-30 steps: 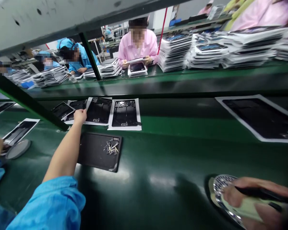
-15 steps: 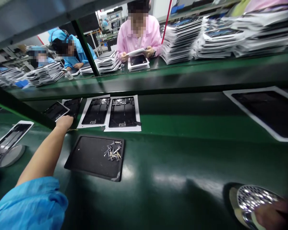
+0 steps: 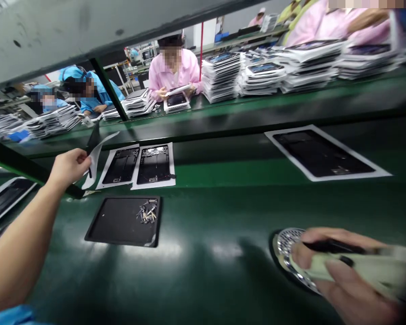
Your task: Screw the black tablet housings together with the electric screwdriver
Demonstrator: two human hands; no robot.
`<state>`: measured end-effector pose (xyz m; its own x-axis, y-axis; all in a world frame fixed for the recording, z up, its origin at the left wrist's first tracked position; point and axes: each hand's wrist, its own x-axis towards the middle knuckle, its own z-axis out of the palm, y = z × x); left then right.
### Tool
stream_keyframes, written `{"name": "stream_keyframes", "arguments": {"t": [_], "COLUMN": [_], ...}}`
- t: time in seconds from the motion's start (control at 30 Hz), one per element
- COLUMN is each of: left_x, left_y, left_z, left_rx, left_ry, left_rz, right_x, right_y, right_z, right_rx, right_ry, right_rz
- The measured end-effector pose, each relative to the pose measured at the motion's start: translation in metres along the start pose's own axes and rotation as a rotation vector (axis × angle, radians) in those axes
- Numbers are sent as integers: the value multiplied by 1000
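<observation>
My left hand (image 3: 69,167) is closed on the edge of a thin black tablet panel (image 3: 93,141) with a white paper sheet (image 3: 96,159), both raised on edge. My right hand (image 3: 350,289) grips a pale green handheld tool that looks like an electric screwdriver (image 3: 372,268); its tip is hidden. Beside those fingers lies a round dish with a perforated, shiny metal top (image 3: 287,239). Two opened black tablet housings (image 3: 123,165) (image 3: 154,164) rest side by side on white paper, right of my left hand. A black tray (image 3: 118,221) nearer me holds a pile of small metal parts (image 3: 147,212).
Another black housing on white paper (image 3: 325,153) lies at the right. A green post (image 3: 30,169) slants past my left forearm. On the raised shelf behind stand tall stacks of panels and paper (image 3: 221,79). Several co-workers sit beyond, one in a pink jacket (image 3: 186,67).
My left hand has lifted the panel and its paper from the bench. My right hand has come further into view with the green tool. The whole view has shifted somewhat.
</observation>
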<state>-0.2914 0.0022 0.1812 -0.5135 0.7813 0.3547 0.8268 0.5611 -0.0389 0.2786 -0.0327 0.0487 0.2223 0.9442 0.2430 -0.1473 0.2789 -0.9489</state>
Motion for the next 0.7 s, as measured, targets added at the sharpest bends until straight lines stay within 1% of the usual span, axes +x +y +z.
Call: {"name": "stream_keyframes", "arguments": {"t": [0.03, 0.07, 0.1, 0.13, 0.2, 0.23, 0.27, 0.33, 0.37, 0.43, 0.53, 0.63, 0.7], "left_x": [-17, -36, -59, -83, -137, -165, -193, -247, -271, -314, -365, -406, -426], "left_y": [16, 33, 51, 69, 106, 123, 140, 169, 182, 203, 226, 247, 261], "left_z": [-9, -18, -27, -36, -54, -62, -69, -78, -79, -77, -65, -50, -40], "left_rx": [-33, -51, -52, -35, 7, 31, 41, 93, 130, 187, 163, 53, -44], "left_ry": [15, 19, 3, -38, -165, -197, -256, -328, -347, -356, -377, -433, -468], "left_rz": [85, 187, 297, 403, 618, 715, 846, 1085, 1173, 1265, 1324, 1387, 1413], "right_x": [1, 3, 4, 5, 8, 9, 10, 12, 14, 17, 21, 23, 23], "right_y": [-5, -10, -13, -14, -15, -14, -13, -10, -9, -8, -6, -4, -3], "right_z": [4, 7, 9, 10, 10, 9, 8, 6, 5, 4, 2, 0, -1], "right_rx": [36, 64, 82, 84, 99, 106, 110, 98, 83, 56, 41, 33, 6], "right_ry": [-43, -78, -116, -150, -135, -109, -84, -55, -55, -57, -34, -30, -44], "right_rz": [-10, -50, -79, -99, -139, -156, -172, -197, -204, -208, -194, -171, -167]}}
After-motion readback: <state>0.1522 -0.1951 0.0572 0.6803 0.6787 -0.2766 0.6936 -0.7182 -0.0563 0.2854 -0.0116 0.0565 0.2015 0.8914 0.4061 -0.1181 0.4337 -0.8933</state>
